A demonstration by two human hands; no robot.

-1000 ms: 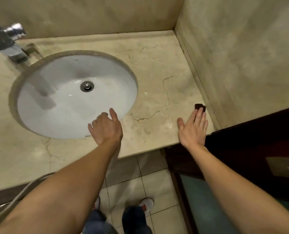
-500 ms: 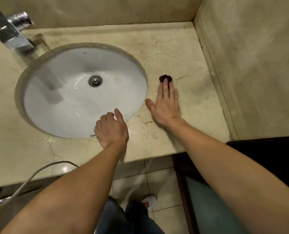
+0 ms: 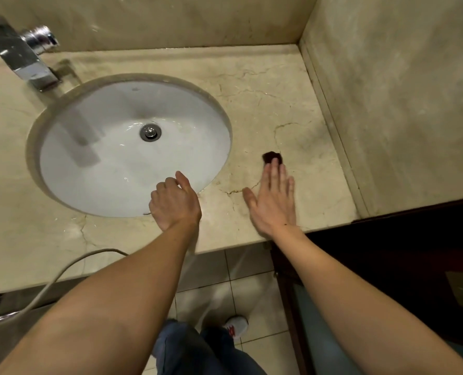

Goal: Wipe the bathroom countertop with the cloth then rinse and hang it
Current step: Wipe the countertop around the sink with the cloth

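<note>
A small dark cloth point(image 3: 271, 156) lies on the beige marble countertop point(image 3: 265, 98), right of the sink. My right hand point(image 3: 272, 201) lies flat on the counter with straight fingers, and its fingertips press the near edge of the cloth. My left hand point(image 3: 175, 203) rests on the front rim of the white sink basin point(image 3: 103, 169), its fingers loosely curled over the edge, holding nothing. Most of the cloth under the fingertips is hidden.
A chrome faucet point(image 3: 21, 58) juts over the sink at the back left. Beige walls close the counter at the back and right point(image 3: 401, 104). A dark wooden door or cabinet point(image 3: 401, 253) stands at the right. A hose point(image 3: 62, 274) hangs below the counter's front edge.
My right hand has slid the cloth across the counter: from the right front corner towards the sink, then back to the right and nearer. My left hand has stayed on the sink rim.
</note>
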